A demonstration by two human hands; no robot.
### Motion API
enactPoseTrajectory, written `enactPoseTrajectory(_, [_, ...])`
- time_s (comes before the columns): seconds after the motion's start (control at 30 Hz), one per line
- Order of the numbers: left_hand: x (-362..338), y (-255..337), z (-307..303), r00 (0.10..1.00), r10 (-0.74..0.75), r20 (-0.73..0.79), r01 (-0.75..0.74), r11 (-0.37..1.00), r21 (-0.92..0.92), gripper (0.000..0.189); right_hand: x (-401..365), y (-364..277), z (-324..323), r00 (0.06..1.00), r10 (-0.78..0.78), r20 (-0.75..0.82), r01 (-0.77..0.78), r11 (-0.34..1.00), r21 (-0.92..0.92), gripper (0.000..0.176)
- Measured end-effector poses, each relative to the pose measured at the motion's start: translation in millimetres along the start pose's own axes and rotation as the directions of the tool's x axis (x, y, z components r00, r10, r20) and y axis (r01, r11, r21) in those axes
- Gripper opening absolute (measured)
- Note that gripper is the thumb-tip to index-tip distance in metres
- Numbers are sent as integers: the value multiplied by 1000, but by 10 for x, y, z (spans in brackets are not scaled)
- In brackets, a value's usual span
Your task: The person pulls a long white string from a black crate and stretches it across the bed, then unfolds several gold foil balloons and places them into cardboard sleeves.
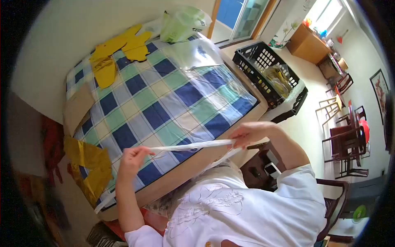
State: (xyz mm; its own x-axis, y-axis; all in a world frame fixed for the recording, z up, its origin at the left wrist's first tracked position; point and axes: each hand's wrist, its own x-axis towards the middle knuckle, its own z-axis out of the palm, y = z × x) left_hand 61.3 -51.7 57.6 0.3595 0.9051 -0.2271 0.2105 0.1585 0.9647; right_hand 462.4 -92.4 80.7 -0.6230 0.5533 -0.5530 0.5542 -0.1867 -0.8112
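A white strand (189, 146), like a bundle of thin string or twisted plastic film, is stretched nearly level between my two hands above the near edge of the table. My left hand (135, 159) pinches one end, its fingers closed. My right hand (251, 133) grips the other end, fingers curled around it, and a loose white tail hangs below toward my lap. Beneath the strand lies the blue, green and white checked cloth (164, 111). Gold shiny sheets (96, 164) lie at the table's left corner, near my left hand.
Yellow cut pieces (105, 74) lie along the far left, with a brown cardboard piece (78, 107) nearer. A green-white plastic bag (181, 26) stands at the back. Right of the table is a black crate (247, 57) holding bagged items. A phone (271, 169) rests beside my right arm.
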Motion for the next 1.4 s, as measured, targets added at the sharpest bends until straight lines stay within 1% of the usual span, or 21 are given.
enactPoseTrajectory(0.1, [-34,-144,-249,986,22,-166,-74,947,-313,27,120,375,316,977,57,204,-66,997,35,31])
enactPoseTrajectory(0.13, [-84,-216,-387,989,134,-66,-147,953,-265,28,166,498,478,954,83,288,-93,995,24,33])
enactPoseTrajectory(0.2, [-189,-374,-637,933,326,153,-293,934,-204,30,269,816,899,977,-5,211,18,998,-60,33])
enactPoseTrajectory(0.23, [-212,-399,-680,930,324,173,-295,940,-174,30,320,972,1099,983,-50,177,69,992,-103,33])
enactPoseTrajectory(0.3, [-273,-425,-761,926,315,208,-298,948,-112,34,509,1189,1449,994,-16,-109,-2,987,-160,30])
enactPoseTrajectory(0.33, [-291,-455,-827,923,360,133,-308,902,-302,31,652,1300,1621,968,-3,-250,-43,983,-180,29])
enactPoseTrajectory(0.4, [-229,-519,-965,909,413,-53,-351,692,-631,26,946,1246,1771,944,-175,-279,145,981,-128,27])
enactPoseTrajectory(0.5, [-137,-526,-1090,873,345,-345,-422,179,-889,21,1301,1042,1876,891,-377,-253,365,926,-95,29])
enactPoseTrajectory(0.6, [-122,-342,-935,867,304,-396,-479,285,-830,24,1485,1163,1879,974,-200,-104,187,974,-127,30])
enactPoseTrajectory(0.7, [-107,-443,-1021,827,482,-289,-444,246,-861,25,1240,707,1985,964,-223,146,209,972,111,30])
enactPoseTrajectory(0.73, [-178,-278,-917,853,384,-354,-485,332,-809,26,1269,651,2082,922,-385,50,385,923,3,28])
enactPoseTrajectory(0.8, [-207,-173,-841,887,286,-363,-460,619,-637,26,1156,318,2170,767,-636,80,634,735,-240,18])
enactPoseTrajectory(0.83, [-199,-146,-820,896,238,-376,-418,739,-528,26,1069,150,2162,672,-739,48,695,607,-385,14])
enactPoseTrajectory(0.87, [-172,-149,-803,919,202,-339,-366,757,-542,25,984,44,2110,698,-716,6,667,647,-370,15])
enactPoseTrajectory(0.93, [-121,-140,-772,900,124,-419,-361,750,-553,24,739,-74,1901,748,-660,-74,604,722,-337,18])
enactPoseTrajectory(1.0, [-76,-211,-797,878,68,-474,-377,708,-597,22,323,-138,1610,933,-357,-45,360,931,64,20])
enactPoseTrajectory(1.07, [-29,-379,-961,903,80,-422,-393,552,-736,21,-14,-17,1277,969,-232,89,238,969,-70,21])
enactPoseTrajectory(1.13, [0,-468,-976,912,57,-405,-381,481,-790,20,-299,-56,1146,992,-2,124,-16,989,149,24])
enactPoseTrajectory(1.23, [35,-459,-857,906,-11,-424,-359,512,-781,19,-581,-209,1125,989,-96,108,82,988,130,26])
enactPoseTrajectory(1.33, [0,-418,-799,908,-19,-419,-349,519,-781,20,-775,-376,1038,973,-158,169,97,943,319,26])
enactPoseTrajectory(1.4, [-7,-411,-811,911,5,-413,-354,525,-774,22,-965,-536,1096,936,-351,22,324,884,338,24])
